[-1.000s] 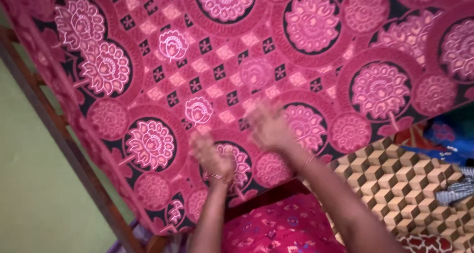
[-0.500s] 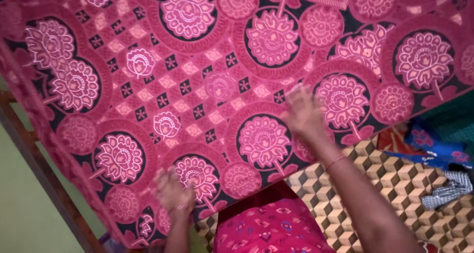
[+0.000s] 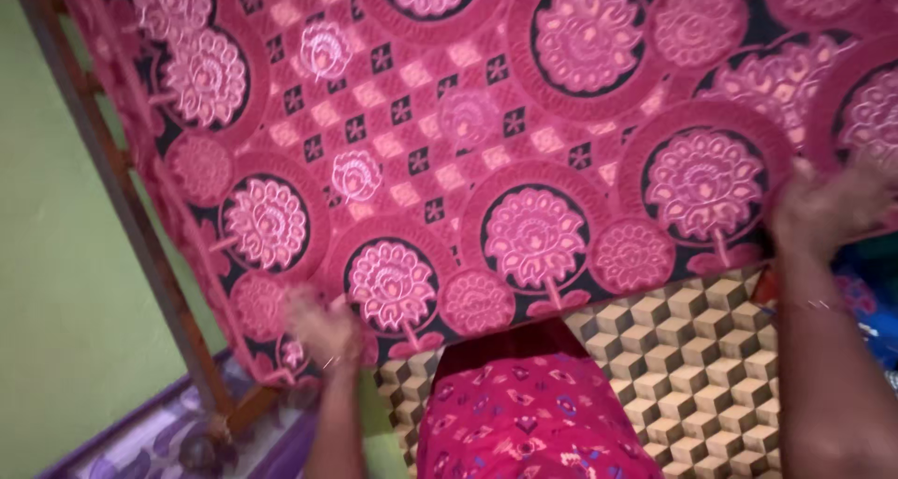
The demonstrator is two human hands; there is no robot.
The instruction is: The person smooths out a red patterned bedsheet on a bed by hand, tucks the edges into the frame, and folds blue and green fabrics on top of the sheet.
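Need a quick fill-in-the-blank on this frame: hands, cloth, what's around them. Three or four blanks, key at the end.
1. The left hand is at the near left corner of a pink cloth patterned with ____.
2. The right hand is at the cloth's near edge, far out to the ____ of the view.
3. Below the cloth's near edge lies a mat printed with brown and cream ____.
4. The wall at left is ____.

Missing words: flowers; right; cubes; green

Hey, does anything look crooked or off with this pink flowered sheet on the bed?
The pink flowered sheet stops short: a cube-patterned cover shows below its near edge. Left hand and right hand rest at that edge.
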